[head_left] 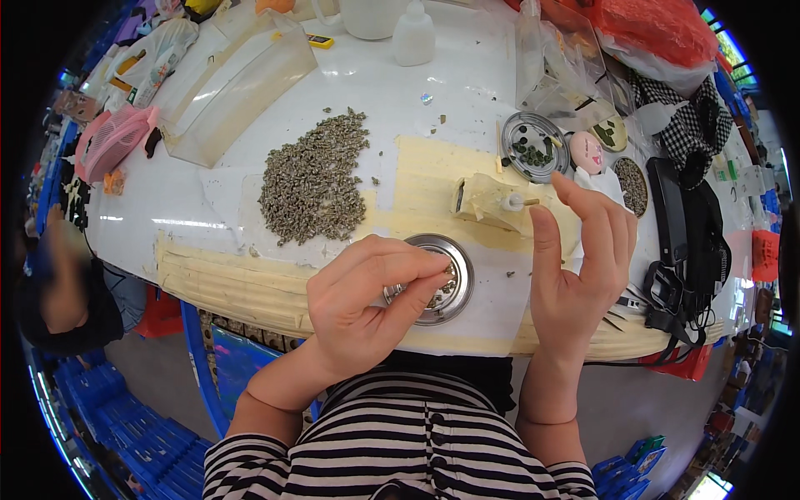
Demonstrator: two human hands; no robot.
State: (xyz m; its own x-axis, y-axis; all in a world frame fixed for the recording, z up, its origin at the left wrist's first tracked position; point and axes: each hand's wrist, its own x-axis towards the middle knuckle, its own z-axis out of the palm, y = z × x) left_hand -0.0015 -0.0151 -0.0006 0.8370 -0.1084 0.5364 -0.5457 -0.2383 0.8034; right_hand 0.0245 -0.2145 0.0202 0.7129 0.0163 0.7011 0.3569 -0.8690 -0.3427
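Over a round metal dish (pixel 461 306) with several small metallic pieces in it, my left hand (pixel 354 296) is closed in a pinch. What its fingertips hold, if anything, is too small to make out. My right hand (pixel 587 267) is raised to the right of the dish, thumb and fingers apart, with nothing seen in it. Beyond the hands stands a block wrapped in yellowish tape (pixel 485 202), a small nozzle-like tip (pixel 512 202) on its right side. A heap of small metallic pieces (pixel 312 179) lies on the white table to the left.
Another metal dish with dark green pieces (pixel 533 148) sits back right, near a pink round item (pixel 586 151) and a dish of small pieces (pixel 631 185). Black straps (pixel 696 242) lie at the right edge. A clear plastic tray (pixel 242 92) and white squeeze bottle (pixel 414 37) stand behind.
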